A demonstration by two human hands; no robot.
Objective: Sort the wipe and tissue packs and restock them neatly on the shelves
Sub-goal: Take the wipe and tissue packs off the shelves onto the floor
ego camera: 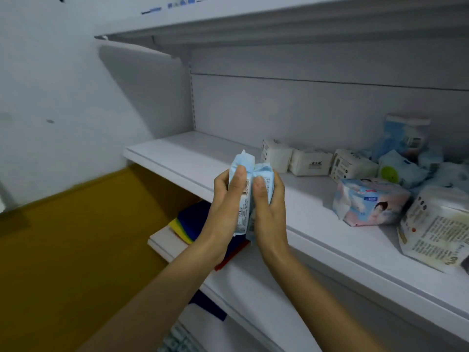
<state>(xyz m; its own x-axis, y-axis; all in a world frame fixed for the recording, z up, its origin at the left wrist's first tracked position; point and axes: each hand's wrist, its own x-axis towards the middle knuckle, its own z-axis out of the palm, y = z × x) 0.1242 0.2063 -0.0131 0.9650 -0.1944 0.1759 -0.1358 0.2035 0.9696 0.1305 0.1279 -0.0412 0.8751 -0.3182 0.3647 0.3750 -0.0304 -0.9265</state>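
Two forearms [177, 288] are stretched forward from the camera. A light-blue pack [243, 214] is gripped upright in the left hand [225, 201], thumb laid along its barcoded face. A second light-blue pack [265, 171] is clasped in the right hand [272, 212] and pressed against the first. Both are held over the front edge of the white shelf [177, 158]. Right of the grip, white tissue packs [309, 162] and a pink-and-blue pack [368, 201] are seen on that shelf. Below the grip, coloured sheets [193, 219] are seen.

Dim, cool, flat light; soft focus overall.
Upper shelf [279, 21] shadows the back panel [304, 110]; wide-angle bend at edges; packs [436, 229] at right blurred, probably motion.
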